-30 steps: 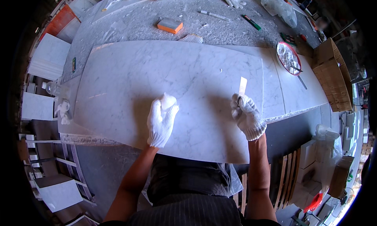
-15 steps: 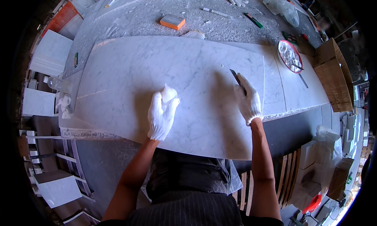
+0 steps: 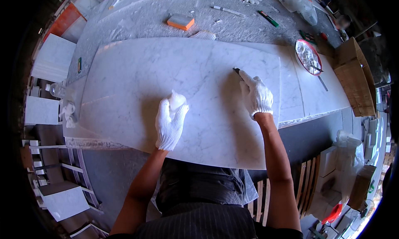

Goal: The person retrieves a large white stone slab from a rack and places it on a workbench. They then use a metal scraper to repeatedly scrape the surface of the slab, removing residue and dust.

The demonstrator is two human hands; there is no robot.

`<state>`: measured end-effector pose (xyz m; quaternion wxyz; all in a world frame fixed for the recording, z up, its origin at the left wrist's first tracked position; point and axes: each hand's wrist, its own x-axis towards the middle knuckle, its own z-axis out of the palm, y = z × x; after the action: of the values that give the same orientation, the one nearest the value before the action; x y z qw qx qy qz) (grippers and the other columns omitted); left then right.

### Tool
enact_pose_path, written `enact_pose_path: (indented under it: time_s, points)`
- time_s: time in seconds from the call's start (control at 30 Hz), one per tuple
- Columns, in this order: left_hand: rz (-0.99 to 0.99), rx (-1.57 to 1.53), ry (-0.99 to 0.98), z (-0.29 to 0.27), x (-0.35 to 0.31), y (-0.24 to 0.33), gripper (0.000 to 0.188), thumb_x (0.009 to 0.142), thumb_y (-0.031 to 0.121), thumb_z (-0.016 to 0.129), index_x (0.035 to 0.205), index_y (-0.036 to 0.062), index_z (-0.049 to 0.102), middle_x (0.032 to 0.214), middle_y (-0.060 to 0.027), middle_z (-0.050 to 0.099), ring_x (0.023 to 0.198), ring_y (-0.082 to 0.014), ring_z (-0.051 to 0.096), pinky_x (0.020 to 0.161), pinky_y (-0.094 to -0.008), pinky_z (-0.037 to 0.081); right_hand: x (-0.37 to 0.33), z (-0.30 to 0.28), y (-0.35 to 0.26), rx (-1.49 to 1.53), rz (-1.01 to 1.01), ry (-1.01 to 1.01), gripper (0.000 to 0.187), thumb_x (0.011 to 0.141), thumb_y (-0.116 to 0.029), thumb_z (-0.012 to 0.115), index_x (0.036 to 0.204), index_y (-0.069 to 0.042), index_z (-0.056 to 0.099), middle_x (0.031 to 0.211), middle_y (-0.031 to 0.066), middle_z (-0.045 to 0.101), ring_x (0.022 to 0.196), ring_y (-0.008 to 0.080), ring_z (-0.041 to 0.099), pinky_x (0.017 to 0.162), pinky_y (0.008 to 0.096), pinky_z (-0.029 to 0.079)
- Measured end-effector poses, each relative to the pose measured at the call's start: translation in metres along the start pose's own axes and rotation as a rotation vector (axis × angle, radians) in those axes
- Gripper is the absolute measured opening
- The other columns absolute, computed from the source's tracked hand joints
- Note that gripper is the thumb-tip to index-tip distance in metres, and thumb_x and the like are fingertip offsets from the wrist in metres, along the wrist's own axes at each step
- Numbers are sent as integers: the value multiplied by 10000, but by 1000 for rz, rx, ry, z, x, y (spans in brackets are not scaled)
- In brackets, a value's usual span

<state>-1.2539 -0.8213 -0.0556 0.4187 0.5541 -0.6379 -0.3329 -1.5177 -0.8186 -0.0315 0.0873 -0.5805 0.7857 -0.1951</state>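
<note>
Resting flat on a large white grey-veined marble slab (image 3: pixel 137 77), both white-gloved hands.

Left hand (image 3: pixel 170 122) holds a white wad in a closed grip mid-slab; right hand (image 3: pixel 255 95) pinches a small dark blade (image 3: pixel 236 70). Beyond, on the grey worktop (image 3: pixel 137 18), an orange block (image 3: pixel 181 21) and round dish (image 3: pixel 308 57) stand clear.

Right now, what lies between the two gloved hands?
Only bare marble slab; nothing sits between the left hand and the right hand in the head view.

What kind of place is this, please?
Probably a stone or marble workshop. A large white marble slab lies on a dusty grey workbench, cut marble tiles are stacked at the left, and an orange sanding block lies beyond the slab.
</note>
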Motion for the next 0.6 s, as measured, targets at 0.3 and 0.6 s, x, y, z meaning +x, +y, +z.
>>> enact_pose_path:
  time_s: [0.3, 0.6]
  points:
    - [34, -38, 31, 3, 0, -1, 380, 824, 216, 747, 1075, 30, 532, 943, -111, 620, 838, -207, 610, 737, -340, 500, -2, 0, 2, -54, -2, -55, 315, 919, -227, 547, 1227, -219, 612, 853, 164, 600, 773, 366, 617, 686, 446, 489]
    - [49, -13, 48, 3, 1, 0, 382, 827, 219, 744, 1088, 35, 536, 937, -108, 624, 834, -207, 609, 740, -345, 497, 11, -6, -1, 83, -9, 31, 302, 939, -244, 511, 1220, -223, 617, 884, 186, 606, 789, 382, 619, 700, 445, 489]
